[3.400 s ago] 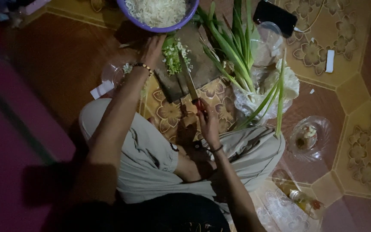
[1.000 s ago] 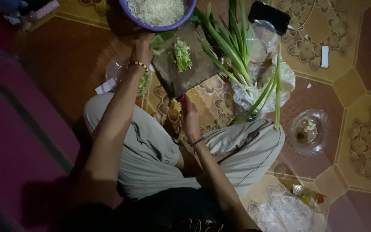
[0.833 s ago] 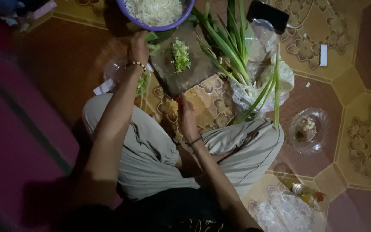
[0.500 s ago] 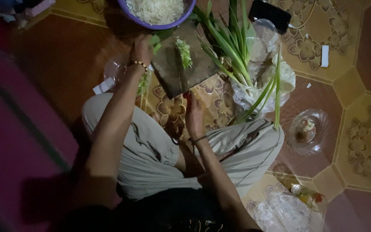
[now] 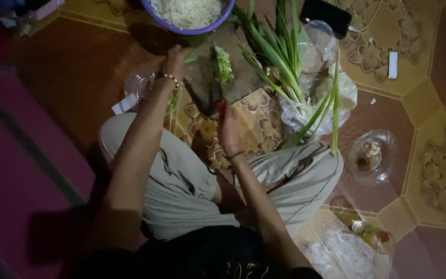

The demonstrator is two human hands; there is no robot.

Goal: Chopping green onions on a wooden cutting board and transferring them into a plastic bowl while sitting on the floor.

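Wooden cutting board (image 5: 233,77): left hand (image 5: 175,56) grips its nine-o'clock edge; right hand (image 5: 227,129), fingers closed around a red-handled knife (image 5: 218,101), at six o'clock.

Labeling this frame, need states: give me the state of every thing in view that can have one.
Dark wooden cutting board: tilted up toward the bowl, left edge held.
Chopped greens: piled on the board.
Purple plastic bowl: filled with white shreds.
Long green onion stalks: uncut, lying in a clear bag.
Left hand: gripping the board's edge.
Right hand: closed on a red-handled knife.
Clear glass dish: nearly empty, scraps inside.
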